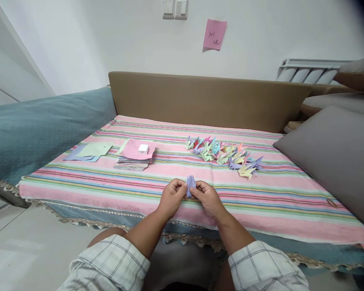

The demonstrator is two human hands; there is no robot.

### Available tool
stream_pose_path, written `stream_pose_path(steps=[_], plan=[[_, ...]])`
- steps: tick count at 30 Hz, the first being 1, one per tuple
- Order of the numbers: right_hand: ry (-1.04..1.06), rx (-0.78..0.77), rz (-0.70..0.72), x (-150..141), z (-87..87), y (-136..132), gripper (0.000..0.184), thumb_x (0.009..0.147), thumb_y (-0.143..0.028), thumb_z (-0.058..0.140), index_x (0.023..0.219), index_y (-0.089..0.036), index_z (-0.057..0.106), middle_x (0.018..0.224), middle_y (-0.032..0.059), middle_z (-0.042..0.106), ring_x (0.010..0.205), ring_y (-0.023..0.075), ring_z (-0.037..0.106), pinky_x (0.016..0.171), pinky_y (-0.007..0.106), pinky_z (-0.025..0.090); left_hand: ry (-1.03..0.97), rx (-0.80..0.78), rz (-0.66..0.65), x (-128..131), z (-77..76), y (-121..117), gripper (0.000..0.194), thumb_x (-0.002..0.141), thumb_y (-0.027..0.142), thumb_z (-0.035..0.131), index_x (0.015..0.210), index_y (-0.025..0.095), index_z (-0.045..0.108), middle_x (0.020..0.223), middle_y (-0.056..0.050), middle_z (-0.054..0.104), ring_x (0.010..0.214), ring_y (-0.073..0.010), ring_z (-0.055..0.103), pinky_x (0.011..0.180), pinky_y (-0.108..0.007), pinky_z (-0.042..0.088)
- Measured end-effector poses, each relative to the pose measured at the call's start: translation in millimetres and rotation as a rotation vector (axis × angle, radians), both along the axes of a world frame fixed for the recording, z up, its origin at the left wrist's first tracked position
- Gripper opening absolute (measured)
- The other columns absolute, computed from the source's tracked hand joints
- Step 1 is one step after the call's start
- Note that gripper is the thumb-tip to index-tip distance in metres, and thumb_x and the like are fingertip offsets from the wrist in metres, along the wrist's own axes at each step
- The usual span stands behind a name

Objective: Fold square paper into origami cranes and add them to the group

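Note:
A small folded piece of purple paper stands upright between my two hands, above the front part of the striped cloth. My left hand pinches its left side between thumb and fingers. On the other side my right hand grips it, the thumb lying across its lower right face. The paper is narrow and comes to points at the top; its lower end is partly covered by my fingers. Beyond my hands, to the right, several folded paper cranes in many colours sit in a cluster.
Left of centre is a stack of square paper with a small white box on top. Loose green and purple sheets lie farther left. A grey cushion borders the right side, a brown backrest the rear.

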State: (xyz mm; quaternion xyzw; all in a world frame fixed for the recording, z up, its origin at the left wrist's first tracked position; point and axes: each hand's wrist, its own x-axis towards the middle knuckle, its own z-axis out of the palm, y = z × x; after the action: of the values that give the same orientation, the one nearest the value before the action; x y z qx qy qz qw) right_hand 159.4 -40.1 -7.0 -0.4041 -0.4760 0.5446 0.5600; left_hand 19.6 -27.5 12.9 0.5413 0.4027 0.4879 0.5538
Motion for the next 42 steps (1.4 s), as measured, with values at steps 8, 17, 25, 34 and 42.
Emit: stream_pose_path(steps=[8, 17, 25, 34, 42], plan=[[0.071, -0.058, -0.004, -4, -1.2, 0, 0.028, 0.065, -0.041, 0.074, 0.075, -0.017, 0.063, 0.060, -0.0025, 0.060, 0.054, 0.0101, 0.051, 0.054, 0.024, 0.041, -0.118, -0.060, -0.020, 3, 0.1, -2, 0.024, 0.070, 0.036, 0.065, 0.068, 0.016, 0.051, 0.056, 0.005, 0.051, 0.052, -0.0077, 0.048, 0.054, -0.020, 0.038], [0.096, -0.087, 0.032, -3, -1.9, 0, 0.028, 0.063, -0.041, 0.076, 0.072, -0.017, 0.064, 0.062, -0.0011, 0.063, 0.057, 0.0120, 0.057, 0.057, 0.025, 0.044, -0.325, -0.165, -0.082, 3, 3.0, -3, 0.041, 0.056, 0.030, 0.081, 0.084, 0.017, 0.053, 0.061, 0.006, 0.057, 0.053, -0.0068, 0.052, 0.054, -0.019, 0.042], [0.157, -0.086, 0.015, -6, 0.0, -2, 0.029, 0.062, -0.037, 0.078, 0.080, -0.018, 0.065, 0.066, -0.0021, 0.063, 0.056, 0.0093, 0.054, 0.056, 0.023, 0.044, -0.425, -0.346, -0.087, 3, 5.4, 2, 0.041, 0.044, 0.028, 0.087, 0.069, 0.012, 0.060, 0.061, 0.001, 0.064, 0.054, -0.0097, 0.058, 0.054, -0.023, 0.047], [0.124, 0.013, -0.003, -10, 9.1, -5, 0.043, 0.059, -0.031, 0.079, 0.085, -0.024, 0.046, 0.067, -0.0053, 0.060, 0.061, 0.0110, 0.058, 0.062, 0.026, 0.048, -0.444, -0.354, -0.148, 0, 6.5, 2, 0.037, 0.048, 0.027, 0.086, 0.071, 0.012, 0.061, 0.064, 0.001, 0.064, 0.056, -0.0075, 0.057, 0.055, -0.019, 0.047], [0.114, 0.019, 0.106, -3, 10.4, -9, 0.038, 0.062, -0.037, 0.077, 0.086, -0.023, 0.051, 0.071, -0.0042, 0.058, 0.059, 0.0101, 0.056, 0.059, 0.025, 0.047, -0.453, -0.471, -0.336, -8, 10.1, 3, 0.035, 0.049, 0.028, 0.086, 0.069, 0.010, 0.064, 0.062, -0.001, 0.064, 0.055, -0.0090, 0.060, 0.054, -0.017, 0.048]])
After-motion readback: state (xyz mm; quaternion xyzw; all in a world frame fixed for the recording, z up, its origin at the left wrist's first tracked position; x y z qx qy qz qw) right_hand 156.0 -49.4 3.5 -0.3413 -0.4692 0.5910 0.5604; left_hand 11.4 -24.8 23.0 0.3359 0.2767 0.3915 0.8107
